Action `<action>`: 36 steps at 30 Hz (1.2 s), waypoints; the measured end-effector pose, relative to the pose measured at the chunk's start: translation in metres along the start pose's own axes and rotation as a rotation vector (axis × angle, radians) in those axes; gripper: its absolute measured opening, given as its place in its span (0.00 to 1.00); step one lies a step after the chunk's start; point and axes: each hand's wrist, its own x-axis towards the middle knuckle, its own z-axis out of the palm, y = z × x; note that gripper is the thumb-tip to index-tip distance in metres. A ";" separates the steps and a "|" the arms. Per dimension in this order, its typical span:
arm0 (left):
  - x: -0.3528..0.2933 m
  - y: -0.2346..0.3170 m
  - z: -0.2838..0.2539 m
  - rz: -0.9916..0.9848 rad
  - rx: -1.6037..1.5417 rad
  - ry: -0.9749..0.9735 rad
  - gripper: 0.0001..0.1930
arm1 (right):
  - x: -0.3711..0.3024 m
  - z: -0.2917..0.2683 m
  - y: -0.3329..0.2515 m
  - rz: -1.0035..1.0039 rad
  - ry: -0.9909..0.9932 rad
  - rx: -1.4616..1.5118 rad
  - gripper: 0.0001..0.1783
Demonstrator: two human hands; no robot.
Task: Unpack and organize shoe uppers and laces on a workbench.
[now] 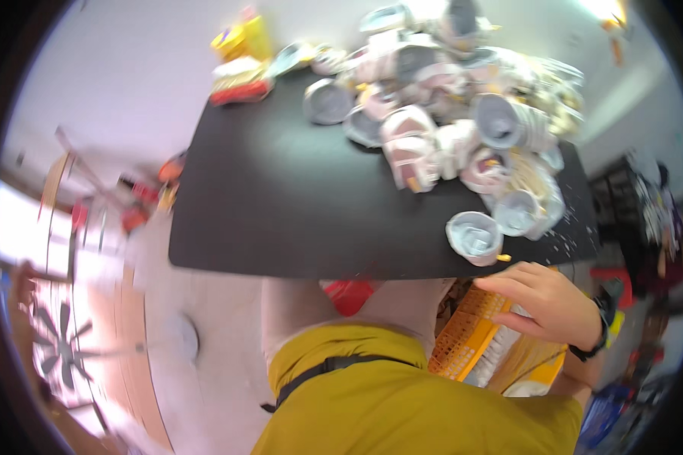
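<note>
My right hand [546, 299] is just off the table's near right edge, over a yellow plastic basket [459, 345]. Its fingers are stretched out, and nothing shows in them. Closest to it on the table is a white-rimmed, grey cup-shaped piece [475, 236] with a small yellow tab and something clear inside. Farther back lies a heap of similar white and grey soft pieces [425, 68], some nested in stacks. Far out at the left edge, my left hand [26, 288] is raised beside the bright window, its fingers blurred.
A black table [281, 189] stands in front of me. At its back left are yellow packs [243, 39] and a red-and-white bundle [241, 85]. White stacked pieces [491, 353] lie beside the basket's grid wall. A fan [66, 353] stands at left; dark shelving [629, 197] is at right.
</note>
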 end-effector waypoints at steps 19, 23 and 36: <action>0.042 0.347 0.287 0.757 -1.430 -0.759 0.15 | 0.051 0.075 0.032 0.606 0.640 0.341 0.12; 0.049 0.373 0.313 0.380 -1.719 -0.938 0.23 | 0.087 0.093 0.035 0.326 0.700 1.439 0.21; 0.057 0.375 0.323 0.140 -1.716 -0.980 0.09 | 0.148 0.117 0.058 0.363 0.388 0.481 0.43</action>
